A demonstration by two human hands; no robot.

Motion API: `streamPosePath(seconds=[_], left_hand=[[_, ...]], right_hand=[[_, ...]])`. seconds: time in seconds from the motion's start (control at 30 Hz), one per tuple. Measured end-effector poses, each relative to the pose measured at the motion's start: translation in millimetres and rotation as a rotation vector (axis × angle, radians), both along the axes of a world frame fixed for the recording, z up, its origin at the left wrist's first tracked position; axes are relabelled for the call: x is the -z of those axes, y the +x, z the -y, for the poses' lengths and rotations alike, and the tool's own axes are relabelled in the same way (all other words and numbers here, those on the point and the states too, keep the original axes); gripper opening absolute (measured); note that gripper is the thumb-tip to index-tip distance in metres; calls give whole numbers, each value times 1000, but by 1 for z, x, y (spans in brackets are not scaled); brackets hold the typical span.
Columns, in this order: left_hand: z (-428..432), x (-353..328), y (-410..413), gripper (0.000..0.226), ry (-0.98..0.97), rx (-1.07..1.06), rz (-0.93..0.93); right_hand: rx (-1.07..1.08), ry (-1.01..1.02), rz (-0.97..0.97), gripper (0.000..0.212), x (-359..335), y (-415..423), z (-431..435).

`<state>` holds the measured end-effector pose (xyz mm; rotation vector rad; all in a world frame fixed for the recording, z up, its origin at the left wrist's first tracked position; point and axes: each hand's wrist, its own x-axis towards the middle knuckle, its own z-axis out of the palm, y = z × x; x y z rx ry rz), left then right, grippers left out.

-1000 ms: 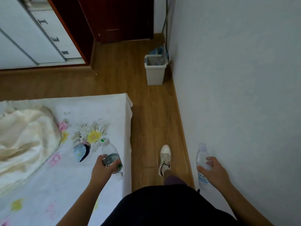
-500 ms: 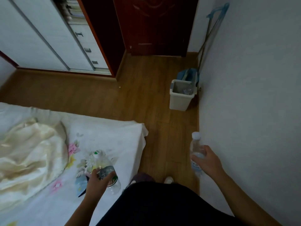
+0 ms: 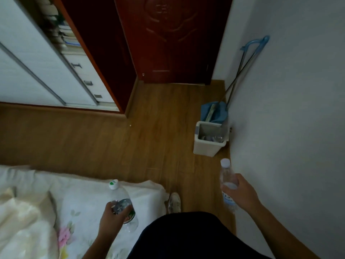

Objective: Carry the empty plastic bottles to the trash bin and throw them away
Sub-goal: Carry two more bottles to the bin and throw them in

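My left hand (image 3: 113, 214) grips a clear plastic bottle with a green-marked cap (image 3: 119, 195) over the corner of the bed. My right hand (image 3: 240, 193) holds a slimmer clear bottle with a white cap and blue label (image 3: 226, 172), upright, close to the wall. The white trash bin (image 3: 205, 148) stands on the wooden floor against the right wall, ahead of the right hand. Some clear plastic items lie inside it.
A bed with a floral sheet (image 3: 84, 195) and a cream blanket (image 3: 24, 227) fills the lower left. A blue dustpan (image 3: 214, 111) and a long-handled tool (image 3: 242, 71) lean on the wall behind the bin. A dark red door (image 3: 173, 40) and a white wardrobe (image 3: 37, 62) stand beyond.
The view has advanced toward the bin, which now looks larger and nearer. Both hands still hold their bottles, and one foot has stepped forward beside the bed corner.
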<state>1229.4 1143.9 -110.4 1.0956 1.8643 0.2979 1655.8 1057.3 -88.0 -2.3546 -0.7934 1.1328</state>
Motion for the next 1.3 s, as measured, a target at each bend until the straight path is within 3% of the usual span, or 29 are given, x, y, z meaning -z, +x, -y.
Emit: streamPosePath(seconds=[0.1, 0.23, 0.4, 0.5, 0.6, 0.7, 0.77, 0.9, 1.13, 1.3], left_hand=[[-80, -7, 27, 62, 18, 138, 20], [-169, -16, 57, 78, 39, 208, 67], [-248, -15, 95, 77, 28, 249, 103], [-280, -10, 112, 61, -9, 238, 69], [-313, -4, 125, 56, -40, 212, 48], [-351, -7, 140, 50, -34, 173, 22], [-380, -8, 145, 55, -30, 170, 34], [-456, 63, 123, 84, 31, 199, 14], [-571, 1, 216, 77, 32, 276, 66], [-657, -18, 273, 39, 51, 430, 49]], right_hand=[[81, 9, -10, 42, 1, 14, -29], [168, -2, -27, 41, -1, 32, -61], [170, -81, -15, 44, 9, 58, -111], [166, -78, -34, 41, 16, 76, -155], [147, -54, -61, 23, 16, 96, -212], [125, -9, -61, 23, 13, 117, -276], [106, -1, -61, 33, 10, 131, -318], [60, 94, -69, 34, -2, 156, -398], [180, 173, -38, 30, -17, 178, -478], [311, 129, 4, 38, -13, 181, -510]])
